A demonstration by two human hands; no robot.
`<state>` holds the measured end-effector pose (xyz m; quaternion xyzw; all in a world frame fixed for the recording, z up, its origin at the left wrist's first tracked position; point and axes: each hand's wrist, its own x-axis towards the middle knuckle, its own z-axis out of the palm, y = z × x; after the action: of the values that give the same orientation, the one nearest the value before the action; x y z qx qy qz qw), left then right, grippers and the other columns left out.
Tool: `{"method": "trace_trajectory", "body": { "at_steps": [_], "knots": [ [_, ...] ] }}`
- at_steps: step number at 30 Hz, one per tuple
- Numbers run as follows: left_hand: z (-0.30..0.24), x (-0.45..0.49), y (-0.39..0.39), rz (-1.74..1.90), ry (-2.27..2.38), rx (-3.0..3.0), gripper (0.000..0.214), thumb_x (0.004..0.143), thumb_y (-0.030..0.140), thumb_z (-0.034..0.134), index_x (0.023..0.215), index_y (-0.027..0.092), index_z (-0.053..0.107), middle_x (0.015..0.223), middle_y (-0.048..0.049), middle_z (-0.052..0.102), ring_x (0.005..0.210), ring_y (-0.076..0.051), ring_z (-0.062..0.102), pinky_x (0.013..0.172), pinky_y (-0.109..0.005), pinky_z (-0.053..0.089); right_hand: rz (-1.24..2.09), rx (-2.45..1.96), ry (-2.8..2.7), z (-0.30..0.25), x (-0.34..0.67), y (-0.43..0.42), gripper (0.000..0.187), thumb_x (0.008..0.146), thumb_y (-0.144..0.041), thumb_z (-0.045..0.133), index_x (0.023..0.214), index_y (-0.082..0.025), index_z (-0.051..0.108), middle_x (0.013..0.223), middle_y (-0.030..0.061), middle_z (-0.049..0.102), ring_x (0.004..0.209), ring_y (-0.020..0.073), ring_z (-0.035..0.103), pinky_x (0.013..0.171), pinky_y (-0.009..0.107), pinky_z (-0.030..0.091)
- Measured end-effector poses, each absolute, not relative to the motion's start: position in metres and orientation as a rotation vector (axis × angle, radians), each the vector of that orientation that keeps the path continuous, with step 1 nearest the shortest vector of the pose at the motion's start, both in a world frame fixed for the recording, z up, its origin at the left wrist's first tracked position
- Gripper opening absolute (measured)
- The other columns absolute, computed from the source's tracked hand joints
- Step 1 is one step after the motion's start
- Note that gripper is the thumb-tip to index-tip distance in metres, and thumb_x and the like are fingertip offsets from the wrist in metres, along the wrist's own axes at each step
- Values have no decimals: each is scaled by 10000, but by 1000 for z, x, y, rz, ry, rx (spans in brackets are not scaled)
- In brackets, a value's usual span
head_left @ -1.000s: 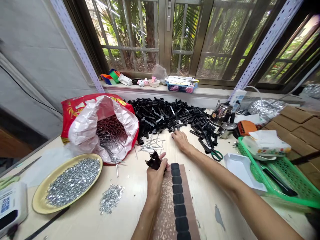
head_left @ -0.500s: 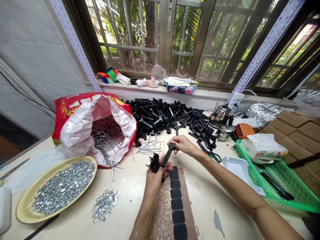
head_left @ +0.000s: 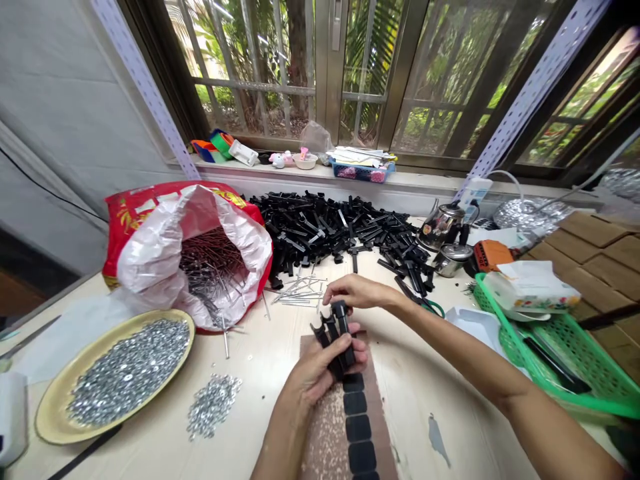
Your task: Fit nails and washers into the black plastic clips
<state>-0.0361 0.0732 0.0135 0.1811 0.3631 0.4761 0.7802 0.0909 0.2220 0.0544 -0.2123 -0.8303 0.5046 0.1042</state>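
My left hand (head_left: 320, 367) is closed around several black plastic parts (head_left: 334, 340) with forked or wider upper ends, held side by side above the brown strip. Just behind them, my right hand (head_left: 357, 292) is bent downward with its fingers apart, and no object shows in it. Its fingertips are close to the loose long nails (head_left: 300, 292) on the table, and the held parts partly hide its thumb side. Below my left hand, a row of black rounded-square pads (head_left: 356, 403) lies on the brown strip (head_left: 380, 427).
A heap of black plastic parts (head_left: 320, 230) lies under the window. To the left are a red-and-white sack (head_left: 145, 267) of nails, a yellow plate (head_left: 43, 413) of washers and a small washer pile (head_left: 213, 405). A green basket (head_left: 505, 333) and a kettle (head_left: 440, 227) stand right.
My right hand has let go of the black part and moved slightly left, toward the loose nails. The parts in my left hand have turned more upright and sit side by side.
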Motion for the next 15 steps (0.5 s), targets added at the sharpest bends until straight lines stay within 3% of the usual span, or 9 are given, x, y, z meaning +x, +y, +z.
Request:
{"method": "trace_trajectory", "body": {
  "at_steps": [3, 6, 8, 12, 15],
  "knots": [
    [10, -34, 74, 1090, 819, 356, 345, 709, 205, 748, 1024, 118, 636, 784, -84, 668, 689, -177, 659, 688, -344, 560, 1107, -1170, -2346, 44, 86, 233, 275, 897, -361, 499, 958, -142, 653, 802, 41, 665, 627, 108, 617, 587, 213, 483],
    [8, -37, 78, 1201, 886, 320, 454, 699, 177, 752, 1125, 168, 597, 764, -39, 646, 666, -145, 635, 655, -315, 560, 657, -1689, -2070, 33, 92, 259, 259, 894, -305, 497, 970, -96, 628, 969, 151, 656, 865, 206, 631, 718, 288, 469],
    [6, -38, 81, 1266, 918, 293, 522, 699, 172, 751, 1186, 194, 564, 759, -24, 637, 651, -132, 624, 637, -300, 561, 611, -1773, -2014, 27, 98, 271, 213, 851, -233, 530, 936, -63, 625, 1004, 204, 638, 941, 258, 611, 747, 321, 452],
    [3, -35, 85, 1444, 1002, 217, 536, 691, 211, 764, 1184, 181, 557, 687, 2, 608, 583, -110, 594, 568, -248, 542, 669, -1737, -2022, 19, 100, 244, 198, 843, -236, 499, 842, -90, 634, 797, 112, 660, 775, 207, 628, 648, 271, 451],
    [5, -32, 88, 1572, 1007, 182, 489, 672, 260, 785, 1108, 162, 588, 681, 3, 612, 586, -108, 594, 567, -234, 535, 804, -1356, -2109, 15, 94, 193, 255, 886, -356, 478, 899, -152, 630, 816, 54, 659, 698, 151, 609, 562, 232, 449]
  ]
}}
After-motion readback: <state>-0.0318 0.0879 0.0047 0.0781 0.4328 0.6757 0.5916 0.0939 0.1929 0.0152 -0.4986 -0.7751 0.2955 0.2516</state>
